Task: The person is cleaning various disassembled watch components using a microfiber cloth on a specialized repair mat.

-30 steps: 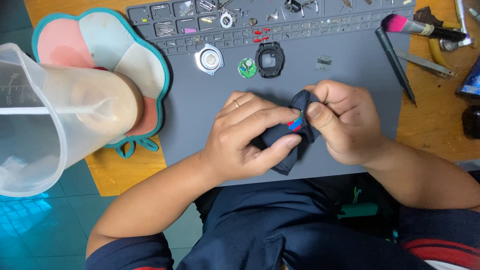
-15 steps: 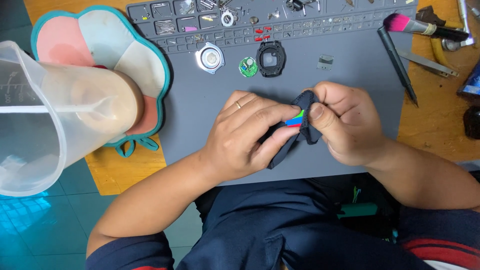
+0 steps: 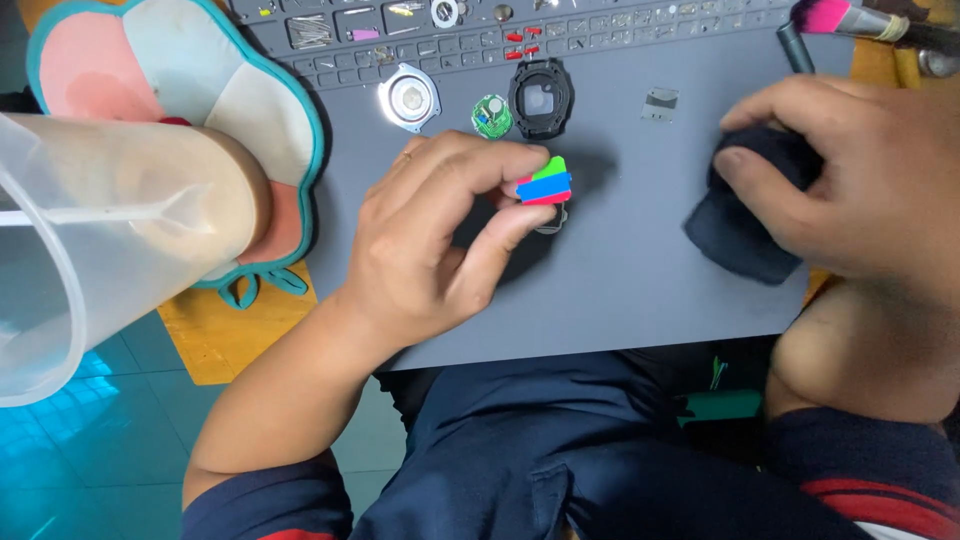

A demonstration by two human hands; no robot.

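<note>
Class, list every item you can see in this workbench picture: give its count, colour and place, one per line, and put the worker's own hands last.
striped block: one, green, blue and red, pinched in the left hand over the mat
dark cloth: one, navy, on the mat under the right hand
work mat: one, grey, covering the bench, with small-parts compartments along its far edge
watch case: one, black, far middle of the mat
circuit disc: one, green, left of the watch case
round metal part: one, silver, left of the circuit disc
brush: one, pink bristles, far right
flower-shaped pad: one, pink and white with teal edge, far left
plastic jug: one, clear, near left
left hand: one, holding the block
right hand: one, gripping the cloth
</note>
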